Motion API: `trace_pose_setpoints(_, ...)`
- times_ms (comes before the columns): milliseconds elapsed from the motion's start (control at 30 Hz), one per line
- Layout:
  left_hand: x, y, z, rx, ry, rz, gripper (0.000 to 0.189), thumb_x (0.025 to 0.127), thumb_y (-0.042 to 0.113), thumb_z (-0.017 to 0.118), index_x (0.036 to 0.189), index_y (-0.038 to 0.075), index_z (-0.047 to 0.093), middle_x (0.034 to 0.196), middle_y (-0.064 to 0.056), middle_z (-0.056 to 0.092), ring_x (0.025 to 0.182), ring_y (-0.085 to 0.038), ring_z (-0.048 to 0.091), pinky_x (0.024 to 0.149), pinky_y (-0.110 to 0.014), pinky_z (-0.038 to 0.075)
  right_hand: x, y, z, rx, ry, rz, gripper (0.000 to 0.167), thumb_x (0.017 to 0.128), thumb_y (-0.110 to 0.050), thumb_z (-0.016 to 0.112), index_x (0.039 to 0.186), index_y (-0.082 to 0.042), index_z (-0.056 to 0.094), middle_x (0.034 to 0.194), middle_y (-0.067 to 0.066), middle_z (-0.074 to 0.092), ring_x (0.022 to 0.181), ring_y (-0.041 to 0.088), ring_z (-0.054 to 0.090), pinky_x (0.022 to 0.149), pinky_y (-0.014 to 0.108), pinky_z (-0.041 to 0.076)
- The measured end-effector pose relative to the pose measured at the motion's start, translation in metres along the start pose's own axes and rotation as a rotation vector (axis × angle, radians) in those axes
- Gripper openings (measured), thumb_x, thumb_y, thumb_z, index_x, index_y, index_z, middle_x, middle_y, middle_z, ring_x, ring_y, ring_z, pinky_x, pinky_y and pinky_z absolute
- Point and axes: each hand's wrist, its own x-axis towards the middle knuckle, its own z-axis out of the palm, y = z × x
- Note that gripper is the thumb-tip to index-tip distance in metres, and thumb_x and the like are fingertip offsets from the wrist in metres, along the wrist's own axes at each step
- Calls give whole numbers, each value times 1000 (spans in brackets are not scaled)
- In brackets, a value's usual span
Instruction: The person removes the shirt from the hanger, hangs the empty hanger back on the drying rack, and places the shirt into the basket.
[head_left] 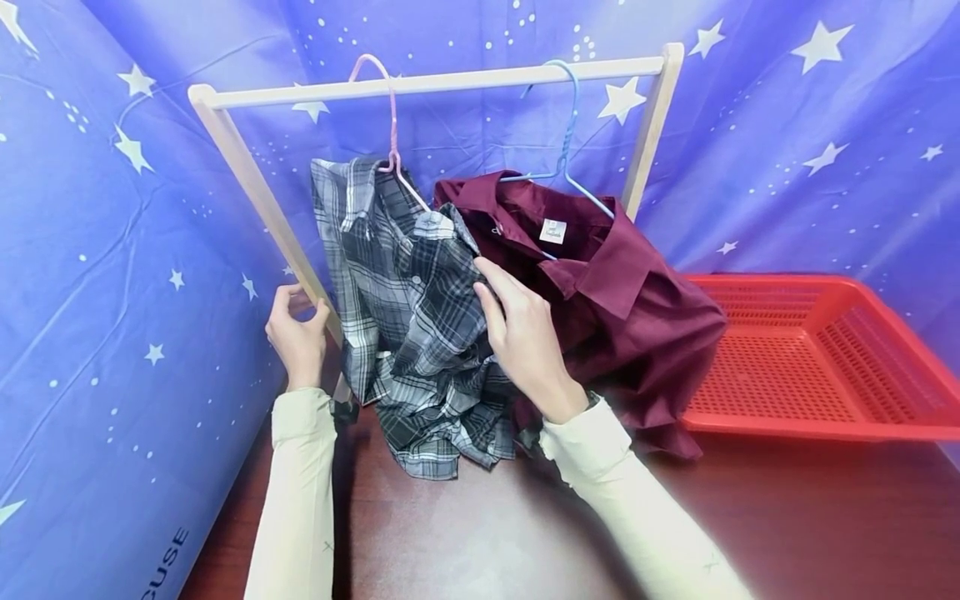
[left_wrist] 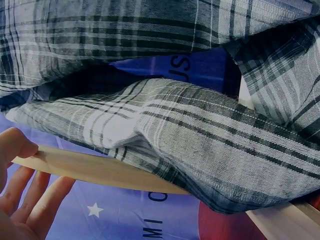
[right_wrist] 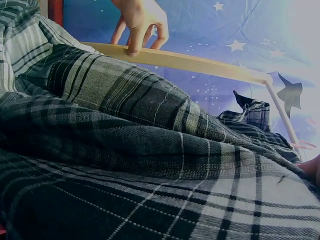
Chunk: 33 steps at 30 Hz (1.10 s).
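A black, grey and white plaid shirt (head_left: 442, 275) hangs on a pink wire hanger (head_left: 393, 125) from the wooden rack (head_left: 480, 81). My left hand (head_left: 297, 333) holds the rack's left post, the thumb on one side and fingertips on the other; the left wrist view shows this grip beside the plaid sleeve (left_wrist: 200, 135). My right hand (head_left: 525, 337) is at the plaid shirt's right shoulder, index finger and thumb extended and apart, fingertips right at the cloth. Behind that hand, a maroon shirt (head_left: 637, 308) hangs on a blue wire hanger (head_left: 566, 133).
To the right, a red plastic basket (head_left: 795, 375) sits on the dark reddish-brown table (head_left: 465, 533). Blue cloth with white stars (head_left: 821, 46) stands behind the rack and along the left side. Both shirts' lower parts reach down toward the tabletop.
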Motion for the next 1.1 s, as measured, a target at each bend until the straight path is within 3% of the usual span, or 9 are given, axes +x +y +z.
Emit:
trace_pose_setpoints(367, 0, 0, -1, 2, -1, -17, 24, 83, 8, 72, 106, 7, 68, 100, -15, 74, 93, -30, 70, 97, -44, 44, -5, -5, -9, 2, 1, -16, 33, 102, -12, 54, 131, 1, 62, 130, 14, 66, 121, 24, 62, 104, 35, 46)
trace_pose_setpoints(1100, 0, -2, 1, 2, 3, 9, 25, 82, 8, 73, 107, 6, 68, 99, -15, 74, 93, -31, 70, 96, -46, 45, -23, 1, -22, -3, -17, -24, 32, 100, -10, 57, 129, 1, 63, 126, 15, 68, 115, 24, 65, 100, 37, 49)
